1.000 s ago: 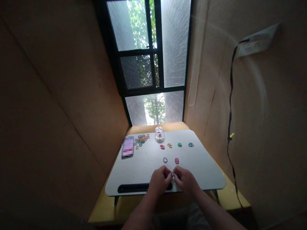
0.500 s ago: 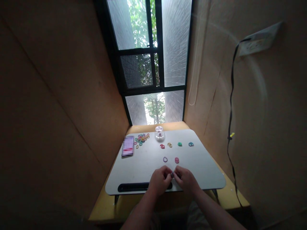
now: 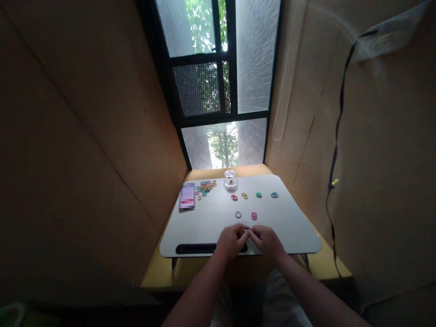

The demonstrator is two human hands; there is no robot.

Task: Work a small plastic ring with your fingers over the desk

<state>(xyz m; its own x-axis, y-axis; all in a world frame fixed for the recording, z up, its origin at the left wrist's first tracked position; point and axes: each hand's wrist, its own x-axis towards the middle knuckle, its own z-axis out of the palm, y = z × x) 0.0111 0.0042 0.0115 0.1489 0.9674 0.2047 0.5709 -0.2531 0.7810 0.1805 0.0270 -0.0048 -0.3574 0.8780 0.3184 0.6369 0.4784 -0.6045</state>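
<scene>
Over the front of the white lap table [image 3: 200,227], my left hand [image 3: 232,240] and my right hand [image 3: 267,243] meet with fingertips pinched together. A tiny pale, purplish bit shows between them; the fingers cover most of it. Just beyond lie a purple ring-shaped band [image 3: 238,215], like a small hair tie, and some pink bands [image 3: 254,215]. Farther back, small groups form a row: red bands [image 3: 234,197], yellow bands [image 3: 244,195], green bands [image 3: 259,195] and blue bands [image 3: 274,195]. A loose pile of mixed-colour bands [image 3: 206,186] sits at the back left.
Behind the row stands a clear round jar [image 3: 230,181]. A blurred-out phone-like rectangle [image 3: 187,197] lies at the left edge. The black slot [image 3: 195,248] runs along the table's front. Walls close in on both sides, a black cable [image 3: 335,150] hangs right, and a window is ahead.
The camera view has shifted, so the table appears higher and slightly to the right. My hands remain pinched together at the same spot, with fingers slightly rearranged. The bands on the table have not moved.
</scene>
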